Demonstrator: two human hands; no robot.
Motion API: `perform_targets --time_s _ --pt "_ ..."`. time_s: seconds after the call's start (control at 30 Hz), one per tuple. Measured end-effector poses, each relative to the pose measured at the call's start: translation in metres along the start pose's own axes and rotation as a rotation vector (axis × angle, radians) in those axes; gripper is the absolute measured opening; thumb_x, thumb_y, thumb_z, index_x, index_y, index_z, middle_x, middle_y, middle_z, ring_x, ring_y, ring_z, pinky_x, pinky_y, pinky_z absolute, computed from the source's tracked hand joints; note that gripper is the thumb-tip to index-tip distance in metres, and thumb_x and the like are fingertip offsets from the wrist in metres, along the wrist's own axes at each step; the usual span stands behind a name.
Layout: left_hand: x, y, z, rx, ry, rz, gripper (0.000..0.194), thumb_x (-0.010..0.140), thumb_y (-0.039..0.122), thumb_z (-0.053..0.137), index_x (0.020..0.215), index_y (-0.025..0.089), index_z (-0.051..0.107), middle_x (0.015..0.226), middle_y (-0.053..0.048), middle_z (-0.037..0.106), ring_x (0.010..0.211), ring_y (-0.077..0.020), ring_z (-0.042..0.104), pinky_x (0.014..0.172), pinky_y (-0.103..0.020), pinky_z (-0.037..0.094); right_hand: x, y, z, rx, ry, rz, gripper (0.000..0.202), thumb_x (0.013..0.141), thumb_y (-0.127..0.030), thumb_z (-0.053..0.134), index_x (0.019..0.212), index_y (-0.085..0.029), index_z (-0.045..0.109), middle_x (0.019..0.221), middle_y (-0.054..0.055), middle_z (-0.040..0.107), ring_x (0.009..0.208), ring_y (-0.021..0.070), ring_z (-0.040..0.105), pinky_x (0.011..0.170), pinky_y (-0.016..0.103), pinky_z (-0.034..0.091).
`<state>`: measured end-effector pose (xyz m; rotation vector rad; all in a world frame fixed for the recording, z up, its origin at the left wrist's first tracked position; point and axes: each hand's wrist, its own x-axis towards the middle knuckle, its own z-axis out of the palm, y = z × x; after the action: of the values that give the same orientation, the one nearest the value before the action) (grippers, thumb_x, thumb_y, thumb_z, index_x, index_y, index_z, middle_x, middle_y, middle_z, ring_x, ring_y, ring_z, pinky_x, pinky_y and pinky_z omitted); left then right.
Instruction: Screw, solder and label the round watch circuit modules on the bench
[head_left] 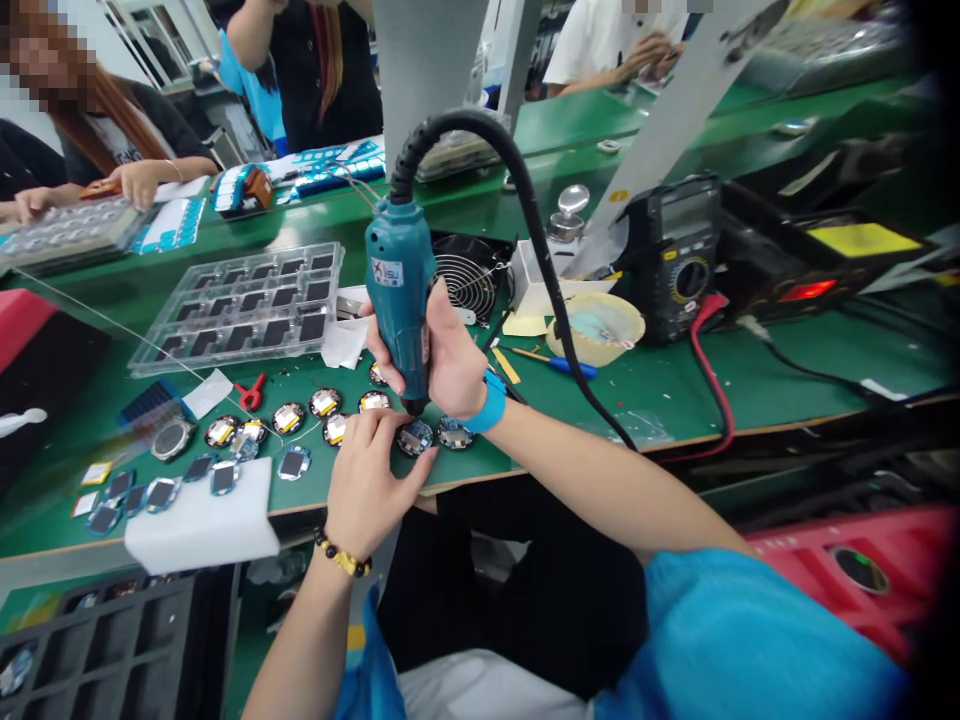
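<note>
Clock taken from the round board (pixel 415 437) under the tool. Board sits just inside the bench front edge at 6; only a thin strip of bench (pixel 510 452) between them. Right hand (pixel 454 350) is closed round the powered screwdriver (pixel 397 290), near upright, nose at the board's 12; bit contact hidden. Left hand (pixel 371 460) comes in from 8, thumb and index spread round the board; can't tell if they pinch it. Driver cord (pixel 525 190) arcs out to 2 and drops at 3, so the side room there is crossed by cord and right forearm. Counts: one more round board (pixel 454 432) just beside at 3; seven visible with yellow-white pads (pixel 288 418) from 9 to 11; about seven blue square boards (pixel 224 477) at 9 to 8, some on white foam (pixel 206 540) lapping the edge; one red clip (pixel 251 392) at 10. Containers: clear tray (pixel 142 362) at 10, looks like three rows of five dark rectangles; cream bowl (pixel 611 355) at 2, pale blue contents, unidentifiable; black compartment tray (pixel 112 635) at 8, below bench level, bluish piece in one cell.
</note>
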<state>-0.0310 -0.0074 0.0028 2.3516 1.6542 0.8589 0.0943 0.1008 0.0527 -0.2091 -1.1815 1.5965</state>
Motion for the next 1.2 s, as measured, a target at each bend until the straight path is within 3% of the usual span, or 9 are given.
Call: perform_targets --time_s 0.17,0.3,0.47,0.6,0.7,0.9,1.2 --pt "0.001 0.001 0.0 0.009 0.004 -0.003 0.029 0.095 0.037 0.074 0.118 0.023 0.061 0.114 -0.008 0.065 0.108 -0.0298 0.061 0.095 -0.046 0.051 -0.005 0.001 0.002 0.024 -0.016 0.008 0.07 0.101 -0.081 0.028 0.116 -0.021 0.062 0.07 -0.002 0.054 0.047 0.0117 0.044 0.04 0.025 0.035" --pt "0.001 0.002 0.002 0.026 0.021 -0.014 0.03 0.095 0.039 0.075 0.117 0.024 0.061 0.114 -0.008 0.066 0.109 -0.0293 0.062 0.096 -0.045 0.051 -0.005 -0.005 0.003 0.037 0.062 0.032 0.068 0.101 -0.081 0.029 0.117 -0.023 0.062 0.07 -0.002 0.052 0.047 0.0116 0.044 0.04 0.024 0.036" --pt "0.0 0.002 0.003 -0.008 0.069 -0.071 0.044 0.089 0.047 0.082 0.122 0.024 0.062 0.114 -0.007 0.066 0.109 -0.0292 0.064 0.094 -0.044 0.052 0.005 -0.014 -0.001 0.131 0.05 0.011 0.063 0.102 -0.078 0.037 0.119 -0.022 0.061 0.071 -0.003 0.052 0.046 0.0103 0.042 0.037 0.022 0.037" --pt "-0.002 -0.001 0.001 -0.124 0.187 -0.079 0.008 0.099 0.033 0.072 0.102 0.025 0.069 0.107 -0.005 0.068 0.104 -0.0229 0.065 0.091 -0.038 0.053 0.012 -0.017 -0.003 0.194 0.094 -0.027 0.066 0.102 -0.079 0.032 0.118 -0.022 0.06 0.07 -0.004 0.052 0.045 0.0101 0.042 0.037 0.023 0.038" --pt "-0.004 -0.002 0.0 -0.157 0.249 -0.045 0.01 0.097 0.027 0.074 0.089 0.025 0.069 0.099 -0.002 0.071 0.098 -0.0205 0.067 0.092 -0.038 0.053 0.012 -0.02 -0.004 0.17 0.086 -0.003 0.066 0.103 -0.078 0.029 0.118 -0.021 0.06 0.07 -0.004 0.053 0.045 0.01 0.044 0.039 0.022 0.038" --pt "-0.006 -0.001 -0.002 -0.254 0.125 0.039 0.007 0.097 0.021 0.073 0.092 0.024 0.069 0.113 -0.003 0.08 0.12 -0.0221 0.071 0.108 -0.042 0.054 0.006 -0.019 -0.008 0.118 -0.061 -0.1 0.063 0.104 -0.074 0.034 0.117 -0.019 0.061 0.073 -0.003 0.056 0.048 0.0086 0.05 0.042 0.021 0.035" --pt "-0.004 0.001 -0.002 -0.219 0.096 0.001 0.006 0.098 0.024 0.072 0.092 0.024 0.07 0.111 -0.006 0.08 0.113 -0.0226 0.074 0.102 -0.043 0.057 0.003 -0.013 -0.002 0.085 -0.028 -0.021 0.062 0.102 -0.076 0.039 0.123 -0.022 0.062 0.071 -0.002 0.056 0.048 0.0108 0.046 0.039 0.023 0.033"
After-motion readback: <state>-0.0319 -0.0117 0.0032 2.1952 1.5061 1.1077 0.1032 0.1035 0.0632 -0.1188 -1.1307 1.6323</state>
